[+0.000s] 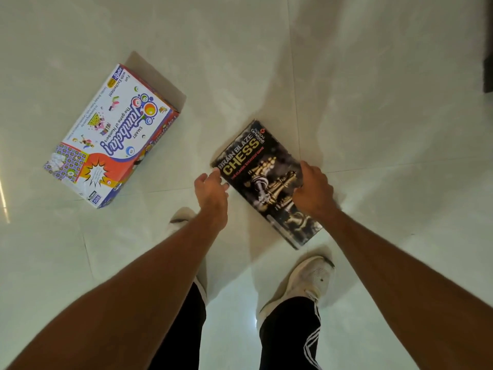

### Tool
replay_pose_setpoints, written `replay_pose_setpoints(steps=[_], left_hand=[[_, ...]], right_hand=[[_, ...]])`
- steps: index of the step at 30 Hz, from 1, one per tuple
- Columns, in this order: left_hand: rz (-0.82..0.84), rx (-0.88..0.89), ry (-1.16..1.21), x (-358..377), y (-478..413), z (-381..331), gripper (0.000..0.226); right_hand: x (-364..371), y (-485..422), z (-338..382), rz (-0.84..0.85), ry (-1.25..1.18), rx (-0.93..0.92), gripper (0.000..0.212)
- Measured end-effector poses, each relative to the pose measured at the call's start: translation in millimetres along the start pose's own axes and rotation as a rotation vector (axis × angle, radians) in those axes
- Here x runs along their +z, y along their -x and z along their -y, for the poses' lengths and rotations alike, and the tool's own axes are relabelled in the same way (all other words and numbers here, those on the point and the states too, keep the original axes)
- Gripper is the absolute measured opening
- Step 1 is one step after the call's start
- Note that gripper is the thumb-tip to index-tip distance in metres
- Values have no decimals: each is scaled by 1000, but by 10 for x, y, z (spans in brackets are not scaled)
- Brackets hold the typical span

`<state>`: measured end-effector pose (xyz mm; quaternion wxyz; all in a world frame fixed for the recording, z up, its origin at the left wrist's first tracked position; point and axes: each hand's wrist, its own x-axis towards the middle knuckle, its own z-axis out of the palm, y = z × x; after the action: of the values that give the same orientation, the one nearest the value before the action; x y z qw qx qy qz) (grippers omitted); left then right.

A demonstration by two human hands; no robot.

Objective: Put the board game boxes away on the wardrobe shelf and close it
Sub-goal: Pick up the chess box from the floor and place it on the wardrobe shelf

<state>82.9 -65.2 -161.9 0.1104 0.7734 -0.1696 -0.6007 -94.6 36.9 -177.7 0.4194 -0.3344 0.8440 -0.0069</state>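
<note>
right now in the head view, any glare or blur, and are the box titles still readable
Head view: a glare streak on the glossy floor at the left edge, soft shadows beside both boxes. Head view: titles on the chess box and Tambola box readable, small print smeared. Head view: wide-angle stretch in the forearms.

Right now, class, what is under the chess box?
Pale floor tiles show all round the chess box, so it likely rests on them. The patch beneath is covered; the right hand grips its edge.
</note>
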Motion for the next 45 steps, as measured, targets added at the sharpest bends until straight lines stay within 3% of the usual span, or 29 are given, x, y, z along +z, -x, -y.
replay_pose_setpoints(steps=[3,5,7,9,15,21,25,31,37,45], left_hand=[[223,-154,-143,1,125,104,39],[285,-187,-164,-17,177,207,33],[289,-140,-132,-53,275,248,28],[299,-63,-75,-199,438,145,37],[274,137,39,-948,1098,-521,56],[200,213,163,-2309,2575,-1552,61],[191,248,263,-3419,3592,-2128,46],[189,386,344,-4986,4629,-3094,57],[77,542,330,-6018,4813,-3755,73],[-88,653,335,-7151,3894,-5135,86]], right_hand=[[79,46,50,27,-97,88,53],[152,88,80,50,-229,148,44],[231,129,49,75,-330,174,36],[213,268,141,71,-412,143,30],[-305,986,933,93,-532,-18,52],[-1522,2482,2472,159,-473,-163,55],[-2160,3526,3519,222,-429,-263,63],[-2762,4624,5127,257,-286,-465,68],[-2840,4922,6467,229,-164,-662,64],[-2571,4351,8844,224,-29,-872,66]])
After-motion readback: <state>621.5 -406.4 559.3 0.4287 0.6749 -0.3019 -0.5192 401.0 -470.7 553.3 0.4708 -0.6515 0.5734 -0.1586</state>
